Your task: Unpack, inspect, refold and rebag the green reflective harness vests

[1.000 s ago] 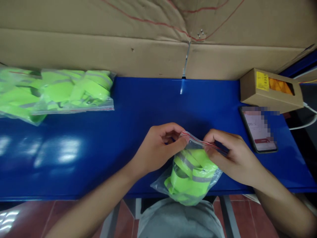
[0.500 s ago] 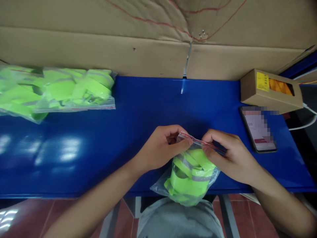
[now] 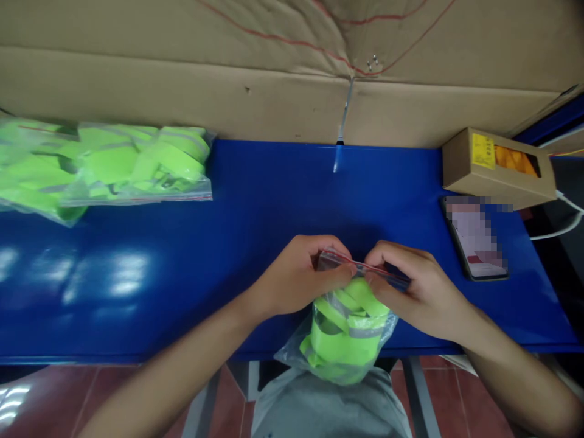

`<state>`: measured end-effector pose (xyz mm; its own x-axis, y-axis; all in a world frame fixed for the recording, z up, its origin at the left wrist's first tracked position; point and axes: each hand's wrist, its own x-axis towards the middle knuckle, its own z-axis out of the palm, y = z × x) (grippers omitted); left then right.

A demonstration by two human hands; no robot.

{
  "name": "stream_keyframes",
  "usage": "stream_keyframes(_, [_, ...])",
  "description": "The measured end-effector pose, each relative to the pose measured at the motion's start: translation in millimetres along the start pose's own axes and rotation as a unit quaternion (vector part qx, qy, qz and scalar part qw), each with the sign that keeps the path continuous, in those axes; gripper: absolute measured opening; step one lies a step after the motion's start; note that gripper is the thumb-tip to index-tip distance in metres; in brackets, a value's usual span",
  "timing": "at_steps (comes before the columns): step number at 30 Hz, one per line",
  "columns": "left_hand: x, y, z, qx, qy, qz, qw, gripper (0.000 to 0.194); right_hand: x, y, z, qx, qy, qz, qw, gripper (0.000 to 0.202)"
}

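Note:
A clear zip bag point(image 3: 349, 334) packed with neon-green reflective straps hangs at the front edge of the blue table, over my lap. My left hand point(image 3: 314, 271) pinches the bag's red-lined zip strip between thumb and fingers, left of its middle. Close beside it, my right hand point(image 3: 408, 283) pinches the same strip from the right, and the two thumbs nearly meet. The straps inside are coiled and folded, with grey reflective bands. Whether the zip is fully sealed cannot be made out.
Filled bags of similar green straps point(image 3: 137, 161) lie at the back left of the blue table point(image 3: 274, 188). At the right are a phone point(image 3: 477, 240) and a cardboard box point(image 3: 499, 167) with orange contents. A cardboard-covered panel point(image 3: 182, 91) stands behind.
Along the zip strip, my hands have come closer together; the left thumb shifted slightly right and the right hand slightly left. The bag hangs marginally lower.

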<state>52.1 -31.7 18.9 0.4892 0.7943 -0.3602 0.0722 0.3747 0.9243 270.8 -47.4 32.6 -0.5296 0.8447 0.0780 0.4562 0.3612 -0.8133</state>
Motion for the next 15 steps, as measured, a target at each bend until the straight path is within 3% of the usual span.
stream_keyframes(7, [-0.9,1.3,-1.1,0.052,0.017,0.051,0.997,0.020,-0.6,1.3,-1.9,-0.003,0.006,0.009,1.000,0.010])
stream_keyframes(15, [1.7,-0.9,-6.1,0.023,0.013,0.048,0.999,0.020,0.0,-0.6,-4.0,-0.022,0.033,0.011,0.999,0.013])
